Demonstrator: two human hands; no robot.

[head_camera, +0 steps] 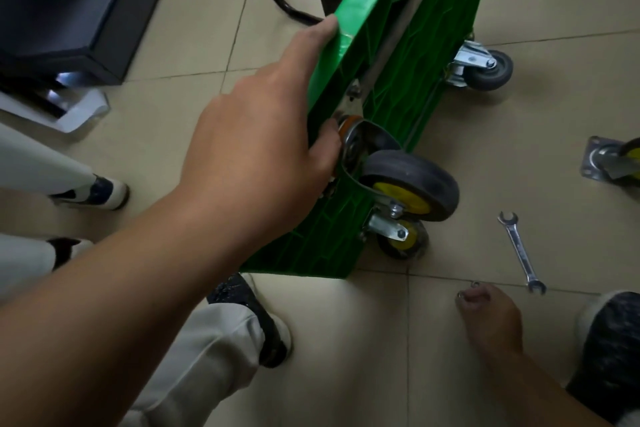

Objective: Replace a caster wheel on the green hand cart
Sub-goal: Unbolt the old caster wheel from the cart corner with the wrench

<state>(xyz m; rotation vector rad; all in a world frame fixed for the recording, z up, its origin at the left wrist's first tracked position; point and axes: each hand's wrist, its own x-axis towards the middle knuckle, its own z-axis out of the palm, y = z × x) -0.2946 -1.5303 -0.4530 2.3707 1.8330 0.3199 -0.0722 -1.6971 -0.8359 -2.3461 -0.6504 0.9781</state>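
Green cart stood tipped on its edge on the tiled floor, underside facing right. My left hand reached across and gripped the cart's rim, fingers wrapped over the edge next to the yellow-hub caster on its plate. My right hand was low at the floor, fingertips pinched on small metal hardware (nuts or washers, couldn't tell). Spare caster lay at far right. Wrench lay flat on the tiles, near the right hand.

Wrench lies unobstructed on floor beside cart.
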